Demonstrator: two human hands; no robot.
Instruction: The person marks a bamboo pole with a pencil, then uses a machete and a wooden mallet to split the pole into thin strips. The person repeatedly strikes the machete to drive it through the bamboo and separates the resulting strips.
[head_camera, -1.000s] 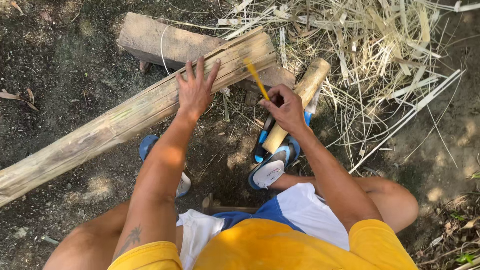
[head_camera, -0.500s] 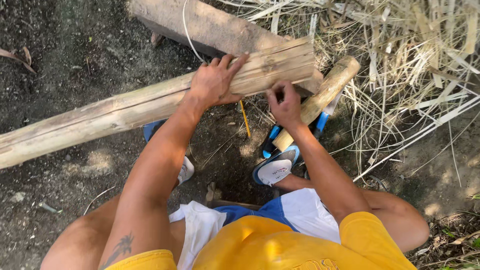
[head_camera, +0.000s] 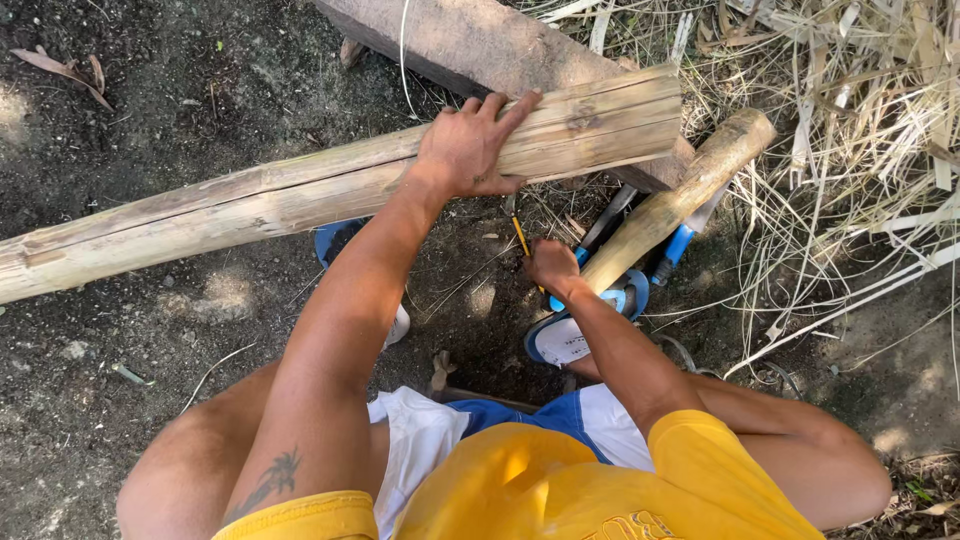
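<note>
Nearest, the right hand (head_camera: 553, 266) is closed around a yellow pencil (head_camera: 521, 237), low above the dirt ground (head_camera: 150, 330) just beside a blue sandal (head_camera: 580, 330). Farther, the left hand (head_camera: 470, 150) lies spread and flat on the long wooden beam (head_camera: 250, 205), whose right end rests on a stone block (head_camera: 480, 45).

Outdoor work spot on bare ground, probably a yard or field edge. The floor was dark, loose soil (head_camera: 150, 120) scattered with dead leaves (head_camera: 65, 70) and small debris, not paving or flooring. A heap of dry straw (head_camera: 860, 150) and split cane lay at the upper right. A rough stone block (head_camera: 480, 45) served as a rest for a long bamboo pole (head_camera: 250, 205), in place of a bench. Patchy sunlight and shade fell across the ground. The person squatted low in sandals (head_camera: 575, 335), working directly on the earth.
</note>
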